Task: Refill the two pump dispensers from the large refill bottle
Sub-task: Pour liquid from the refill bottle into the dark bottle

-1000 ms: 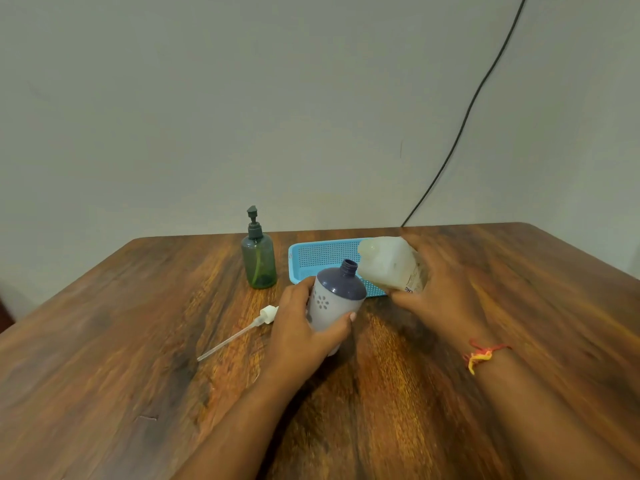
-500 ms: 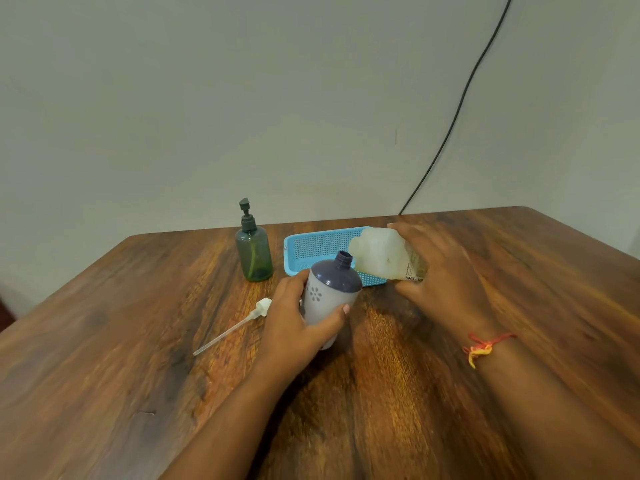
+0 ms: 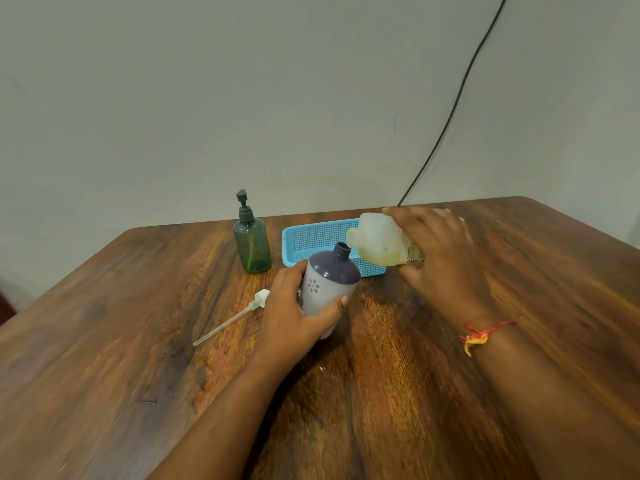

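Note:
My left hand (image 3: 294, 317) grips a white dispenser bottle (image 3: 327, 289) with a dark purple shoulder and an open neck, tilted to the right. My right hand (image 3: 440, 251) holds the translucent refill bottle (image 3: 379, 244) tipped on its side, its mouth right beside the dispenser's neck; yellowish liquid lies in its lower side. The white pump head with its long tube (image 3: 239, 315) lies flat on the table to the left. A green pump dispenser (image 3: 252, 242) stands upright farther back, its pump fitted.
A blue perforated plastic tray (image 3: 311, 239) sits behind the two held bottles on the wooden table (image 3: 381, 393). A black cable (image 3: 450, 119) runs down the wall to the table's back edge. A red and yellow thread is tied round my right wrist.
The refill bottle has tipped further and its mouth has come closer to the dispenser's open neck. The view has tilted slightly, so everything sits a little higher in the frame.

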Demonstrator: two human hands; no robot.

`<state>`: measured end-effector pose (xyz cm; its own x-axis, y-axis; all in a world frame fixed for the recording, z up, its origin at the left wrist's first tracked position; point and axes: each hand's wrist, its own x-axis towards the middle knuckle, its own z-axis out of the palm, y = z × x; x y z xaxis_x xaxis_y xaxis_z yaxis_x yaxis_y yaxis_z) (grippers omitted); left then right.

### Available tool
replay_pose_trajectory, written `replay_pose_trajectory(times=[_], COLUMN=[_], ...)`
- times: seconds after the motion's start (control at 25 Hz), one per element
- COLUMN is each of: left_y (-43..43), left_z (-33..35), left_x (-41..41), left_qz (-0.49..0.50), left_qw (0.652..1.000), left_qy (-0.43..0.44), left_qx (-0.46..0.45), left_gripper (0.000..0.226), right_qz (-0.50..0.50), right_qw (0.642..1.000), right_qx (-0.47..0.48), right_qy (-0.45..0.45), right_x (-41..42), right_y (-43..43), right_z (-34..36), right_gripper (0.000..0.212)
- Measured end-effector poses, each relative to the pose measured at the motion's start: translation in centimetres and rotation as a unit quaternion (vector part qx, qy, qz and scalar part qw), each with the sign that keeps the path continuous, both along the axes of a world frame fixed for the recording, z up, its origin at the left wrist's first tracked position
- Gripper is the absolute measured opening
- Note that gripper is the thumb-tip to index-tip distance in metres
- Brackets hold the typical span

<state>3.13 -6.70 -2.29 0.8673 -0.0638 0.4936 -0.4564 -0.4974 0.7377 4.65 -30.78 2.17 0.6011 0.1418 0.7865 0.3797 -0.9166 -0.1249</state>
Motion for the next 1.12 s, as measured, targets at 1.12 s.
replay_pose_trajectory(times=[1.12], left_y=[-0.09], left_z=[0.20], left_x=[-0.31], left_qz=[-0.014], left_qw=[1.000], left_qy=[-0.003], left_qx=[-0.017], left_gripper=[0.066], right_qz=[-0.023], right_qw=[0.998], right_qx=[-0.034], right_qy=[-0.043], right_x=[-0.56], right_y=[0.50], right_z=[0.73], right_gripper=[0.082])
